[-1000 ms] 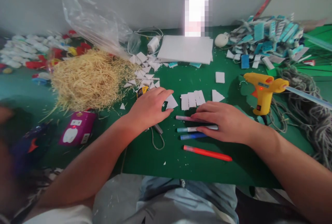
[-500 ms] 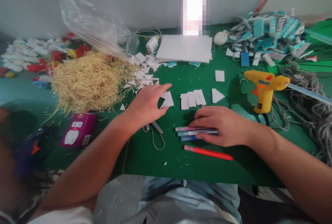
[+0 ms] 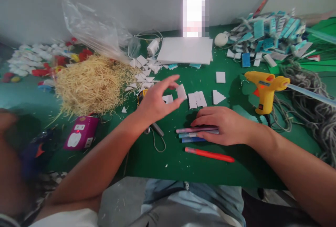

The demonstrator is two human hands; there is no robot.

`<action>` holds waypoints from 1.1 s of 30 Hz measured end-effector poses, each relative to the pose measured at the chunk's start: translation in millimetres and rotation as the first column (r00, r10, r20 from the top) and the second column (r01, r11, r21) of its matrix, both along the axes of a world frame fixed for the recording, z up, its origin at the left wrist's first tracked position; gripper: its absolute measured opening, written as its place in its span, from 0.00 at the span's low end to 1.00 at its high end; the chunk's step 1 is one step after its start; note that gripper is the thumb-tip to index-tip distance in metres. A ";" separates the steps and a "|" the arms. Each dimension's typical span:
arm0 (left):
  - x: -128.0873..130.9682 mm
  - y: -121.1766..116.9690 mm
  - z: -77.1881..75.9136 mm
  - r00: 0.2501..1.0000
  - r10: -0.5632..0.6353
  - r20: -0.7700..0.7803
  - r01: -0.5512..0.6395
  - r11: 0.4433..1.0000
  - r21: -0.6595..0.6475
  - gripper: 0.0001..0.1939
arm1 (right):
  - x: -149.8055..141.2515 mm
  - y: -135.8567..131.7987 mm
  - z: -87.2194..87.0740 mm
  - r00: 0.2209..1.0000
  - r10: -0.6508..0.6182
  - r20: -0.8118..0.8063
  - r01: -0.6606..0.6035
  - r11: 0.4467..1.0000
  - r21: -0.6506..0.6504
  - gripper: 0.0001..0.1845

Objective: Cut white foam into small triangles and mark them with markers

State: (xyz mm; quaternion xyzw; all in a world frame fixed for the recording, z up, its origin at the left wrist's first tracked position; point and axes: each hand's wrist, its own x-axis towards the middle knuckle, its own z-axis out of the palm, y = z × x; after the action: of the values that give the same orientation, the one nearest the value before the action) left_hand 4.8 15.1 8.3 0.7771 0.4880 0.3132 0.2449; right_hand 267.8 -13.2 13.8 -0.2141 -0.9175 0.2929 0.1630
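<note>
My left hand [image 3: 162,97] pinches a small white foam board piece [image 3: 181,91] between thumb and fingers, raised a little over the green table. Another white piece lies partly hidden behind that hand. Just to the right, white strips [image 3: 197,100] lie side by side, with a pointed white piece [image 3: 218,97] and a white square [image 3: 220,77] beyond them. My right hand [image 3: 223,125] is closed over several felt-tip pens [image 3: 187,135], pink and blue among them, lying on the table. Nearer me lies a red felt-tip pen [image 3: 209,154], apart from both hands.
A yellow glue gun [image 3: 266,88] stands at right beside tangled grey cord [image 3: 301,94]. Straw [image 3: 86,83], white scraps and a purple power adapter [image 3: 82,132] are at left. White sheets [image 3: 185,50] lie at the back. Another person's arm [image 3: 10,160] shows at far left.
My left hand has moved right and picked up the leftmost white strip from the row. My right hand stays over the pens.
</note>
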 end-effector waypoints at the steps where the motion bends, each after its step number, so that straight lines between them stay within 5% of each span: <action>1: -2.5 1.6 3.5 0.987 0.071 0.142 -0.060 0.995 -0.080 0.31 | 0.2 0.1 -0.5 1.000 -0.008 -0.008 0.008 1.000 0.008 0.15; 4: -8.9 8.7 11.8 0.842 0.235 0.486 -0.053 0.932 -0.358 0.29 | 0.3 0.3 -1.8 0.998 -0.042 -0.041 0.045 0.997 0.066 0.16; 8: -12.2 13.7 11.4 0.757 0.288 0.586 0.061 0.862 -0.503 0.28 | -0.4 0.9 -3.4 0.983 -0.162 -0.091 0.176 0.969 0.173 0.15; 11: -10.0 9.2 6.2 0.855 0.228 0.466 -0.037 0.923 -0.383 0.29 | -0.8 2.7 -6.4 0.930 -0.343 -0.129 0.365 0.900 0.239 0.14; 14: -7.4 3.0 1.5 0.996 0.055 0.064 -0.053 0.998 -0.036 0.30 | -0.2 6.0 -11.7 0.859 -0.498 -0.123 0.510 0.807 0.298 0.14; 16: -6.7 1.6 -1.3 0.975 -0.047 -0.218 0.071 0.992 0.104 0.29 | 0.7 8.4 -15.6 0.844 -0.527 -0.095 0.528 0.788 0.318 0.16; 19: -6.1 3.4 -5.2 0.892 -0.138 -0.431 0.198 0.975 0.098 0.28 | 2.3 12.0 -20.9 0.864 -0.496 -0.081 0.494 0.808 0.322 0.22; 25: 5.9 2.2 -11.5 0.881 -0.177 -0.439 0.281 0.942 0.184 0.32 | 6.3 21.2 -29.2 0.908 -0.415 -0.055 0.410 0.856 0.314 0.31; 33: 20.7 3.1 -20.9 0.910 -0.227 -0.346 0.285 0.950 0.126 0.28 | 6.9 27.3 -33.2 0.919 -0.383 -0.093 0.392 0.863 0.319 0.31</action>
State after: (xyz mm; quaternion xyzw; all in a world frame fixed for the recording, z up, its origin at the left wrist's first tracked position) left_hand 25.4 18.2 -12.6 0.8939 0.3860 0.1863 0.1309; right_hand 274.6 14.1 -19.4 -0.3596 -0.8894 0.0987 0.2643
